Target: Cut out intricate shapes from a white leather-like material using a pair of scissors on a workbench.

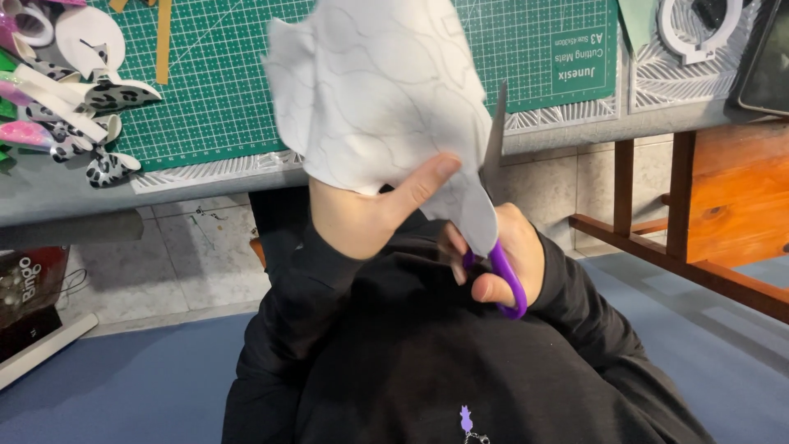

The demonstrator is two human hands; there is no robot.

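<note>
While the green cutting mat [246, 74] lies on the grey table [49, 197], a white sheet with wavy pencil lines [378, 90] is held up in front of the mat's near edge. Left hand [370, 214] pinches its lower edge, thumb on top. Right hand [514, 255], below the mat, grips purple-handled scissors [503, 271], blade at the sheet's right edge.
</note>
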